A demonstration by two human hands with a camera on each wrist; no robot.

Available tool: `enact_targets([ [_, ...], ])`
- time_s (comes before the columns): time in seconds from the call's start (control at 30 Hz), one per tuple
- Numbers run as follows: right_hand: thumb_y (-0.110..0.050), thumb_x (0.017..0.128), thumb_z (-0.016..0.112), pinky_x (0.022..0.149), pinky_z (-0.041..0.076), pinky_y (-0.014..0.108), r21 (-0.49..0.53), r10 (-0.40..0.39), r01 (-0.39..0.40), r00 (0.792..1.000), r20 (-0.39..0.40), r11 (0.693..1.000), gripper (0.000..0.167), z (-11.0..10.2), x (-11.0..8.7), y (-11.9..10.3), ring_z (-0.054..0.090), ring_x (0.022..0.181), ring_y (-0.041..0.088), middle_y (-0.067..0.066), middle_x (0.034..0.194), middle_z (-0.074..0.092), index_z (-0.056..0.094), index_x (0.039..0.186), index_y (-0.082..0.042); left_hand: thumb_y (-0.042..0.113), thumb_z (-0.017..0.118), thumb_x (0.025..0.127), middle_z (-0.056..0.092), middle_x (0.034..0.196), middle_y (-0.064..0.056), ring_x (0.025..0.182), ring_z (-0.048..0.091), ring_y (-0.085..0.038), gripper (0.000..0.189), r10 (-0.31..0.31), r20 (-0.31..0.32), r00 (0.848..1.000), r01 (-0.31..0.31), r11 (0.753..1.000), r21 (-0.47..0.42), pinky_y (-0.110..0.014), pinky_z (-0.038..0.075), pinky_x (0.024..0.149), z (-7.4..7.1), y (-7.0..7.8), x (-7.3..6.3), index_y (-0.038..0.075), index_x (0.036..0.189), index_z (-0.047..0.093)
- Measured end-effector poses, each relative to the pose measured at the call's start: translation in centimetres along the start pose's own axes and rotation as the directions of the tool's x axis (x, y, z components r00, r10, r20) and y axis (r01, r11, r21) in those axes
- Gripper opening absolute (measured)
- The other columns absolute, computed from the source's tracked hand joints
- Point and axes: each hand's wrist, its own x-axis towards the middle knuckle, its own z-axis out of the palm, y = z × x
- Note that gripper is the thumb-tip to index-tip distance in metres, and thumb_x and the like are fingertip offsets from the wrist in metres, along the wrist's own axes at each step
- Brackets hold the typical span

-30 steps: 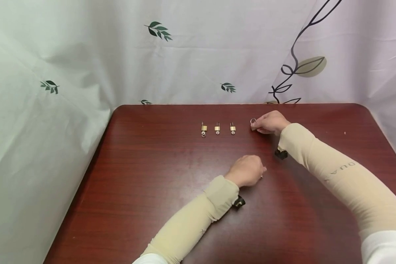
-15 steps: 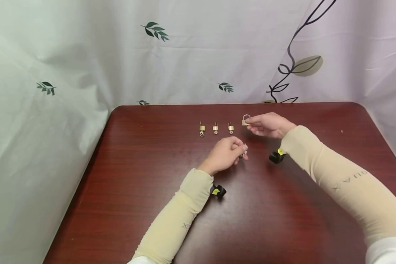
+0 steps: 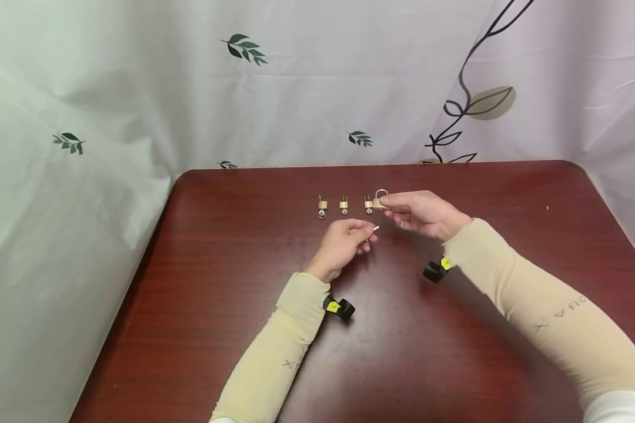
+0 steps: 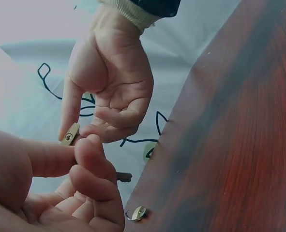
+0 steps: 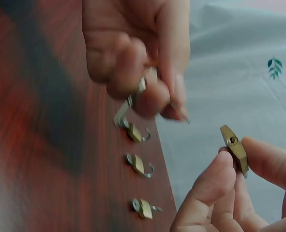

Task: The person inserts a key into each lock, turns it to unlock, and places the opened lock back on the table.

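Observation:
My right hand pinches a small brass padlock by its body, with its silver shackle pointing up. The keyhole in the padlock's underside faces the left hand in the right wrist view. Thumb and fingers of my left hand pinch a small silver key, its tip toward the padlock but apart from it. A second key hangs below the left fingers, and a key blade sticks out beyond them in the left wrist view.
Three more brass padlocks, a left one, a middle one and a right one, lie in a row on the dark red table, each with a key in it. A leaf-patterned pale curtain hangs behind the table.
The right hand has brought the padlock up and leftward, close to the row. The left hand has moved left and up, turning so that the key in its fingers shows.

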Motion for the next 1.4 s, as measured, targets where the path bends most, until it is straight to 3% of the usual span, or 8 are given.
enact_targets([
  [0.1,-0.012,0.100,0.063,0.065,0.049,0.016,0.032,-0.029,0.029,1.000,-0.007,0.999,0.016,0.5,-0.1,0.9,0.062,0.076,0.005,-0.004,0.086,0.072,0.077,0.091,-0.015,0.004,0.060,0.099,0.072,0.097,-0.023,0.064,0.062,-0.009,0.020,-0.001,-0.014,1.000,0.000,1.000,-0.030,-0.023,0.049,0.064,-0.1,-0.3,-0.1,-0.008,0.114,0.067],
  [0.23,-0.011,0.099,0.065,0.066,0.050,0.016,0.071,-0.060,0.063,0.997,-0.038,0.995,0.013,1.0,0.0,2.0,0.063,0.077,0.005,-0.004,0.085,0.071,0.076,0.092,-0.013,0.004,0.064,0.097,0.074,0.097,-0.020,0.065,0.066,-0.010,0.021,0.009,-0.050,0.999,-0.014,0.996,-0.092,-0.023,0.048,0.062,-0.1,-0.7,-0.2,-0.008,0.114,0.066],
  [0.43,-0.009,0.099,0.064,0.066,0.050,0.017,0.174,-0.083,0.095,0.994,-0.075,0.980,0.017,1.6,0.2,3.7,0.063,0.078,0.007,-0.003,0.085,0.070,0.076,0.088,-0.014,0.003,0.069,0.093,0.076,0.092,-0.017,0.053,0.061,-0.008,0.015,0.024,-0.149,0.989,-0.051,0.983,-0.176,-0.021,0.040,0.051,0.1,-0.8,-0.4,-0.005,0.105,0.066],
  [0.6,-0.009,0.099,0.065,0.065,0.048,0.017,0.208,-0.098,0.113,0.992,-0.083,0.971,0.016,2.0,0.6,4.8,0.063,0.076,0.008,-0.002,0.081,0.069,0.074,0.087,-0.013,0.003,0.070,0.093,0.076,0.090,-0.016,0.049,0.058,-0.008,0.011,0.019,-0.205,0.979,-0.062,0.976,-0.207,-0.020,0.042,0.049,0.4,-0.8,-0.6,-0.004,0.102,0.067],
  [1.0,-0.011,0.100,0.063,0.065,0.047,0.018,0.229,-0.129,0.140,0.990,-0.063,0.963,0.014,2.3,0.8,5.8,0.063,0.073,0.008,0.000,0.080,0.070,0.073,0.089,-0.011,0.002,0.070,0.093,0.075,0.092,-0.020,0.048,0.059,-0.008,0.013,0.025,-0.224,0.974,-0.074,0.974,-0.213,-0.020,0.043,0.048,0.4,-1.3,-0.3,-0.006,0.103,0.068],
  [1.27,-0.013,0.095,0.071,0.066,0.050,0.019,0.115,-0.168,0.185,0.975,-0.142,0.976,0.002,2.7,0.7,6.1,0.063,0.073,0.007,-0.002,0.079,0.072,0.072,0.094,-0.011,-0.001,0.069,0.092,0.075,0.090,-0.022,0.047,0.060,-0.009,0.013,0.046,-0.248,0.968,-0.104,0.968,-0.227,-0.021,0.049,0.049,0.5,-1.5,-0.2,-0.008,0.102,0.067],
  [1.4,-0.015,0.092,0.075,0.069,0.051,0.020,0.067,-0.183,0.197,0.967,-0.179,0.978,0.007,2.7,0.7,6.3,0.065,0.074,0.006,-0.004,0.081,0.073,0.072,0.097,-0.011,-0.003,0.069,0.091,0.074,0.088,-0.024,0.045,0.059,-0.009,0.013,0.080,-0.268,0.960,-0.139,0.968,-0.210,-0.021,0.050,0.049,0.6,-1.6,-0.3,-0.010,0.102,0.066],
])
